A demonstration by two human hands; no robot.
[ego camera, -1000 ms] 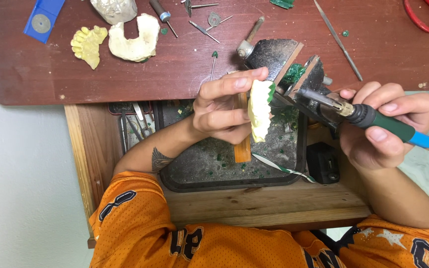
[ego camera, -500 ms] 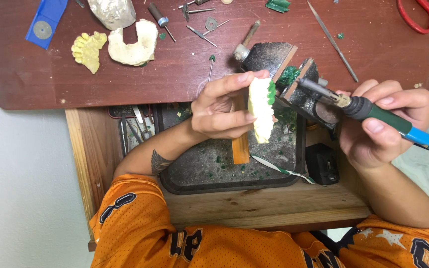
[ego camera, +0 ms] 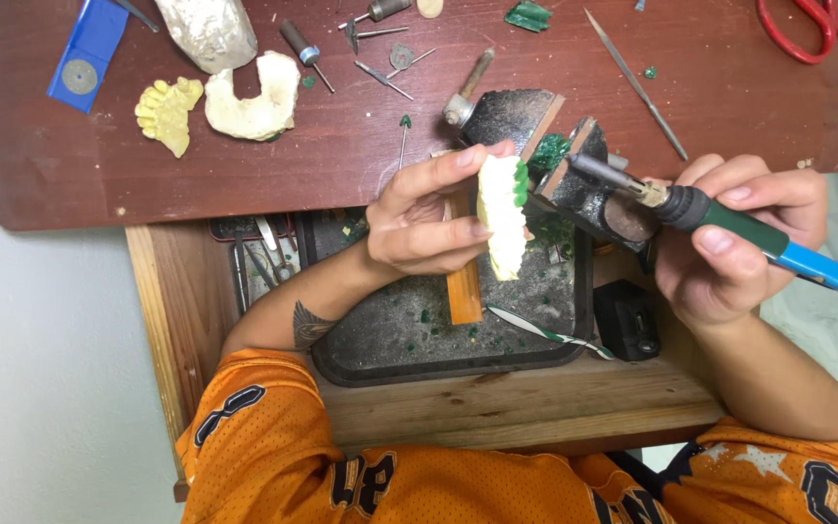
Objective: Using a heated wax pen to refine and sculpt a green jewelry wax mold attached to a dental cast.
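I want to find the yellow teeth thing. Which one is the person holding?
Start at the dark tray in the wooden drawer. Just above it, the left hand pinches a pale yellow dental cast upright. Unlike the two casts lying flat on the red-brown table, this one has bright green wax on its top edge.

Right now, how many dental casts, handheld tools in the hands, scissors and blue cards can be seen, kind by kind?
Pale yellow dental casts: 3 (held cast, small yellow cast, cream arch cast)
Green-and-blue handheld tool: 1, in the right hand
Red scissors: 1
Blue card: 1
Total: 6
The left hand holds the cast.
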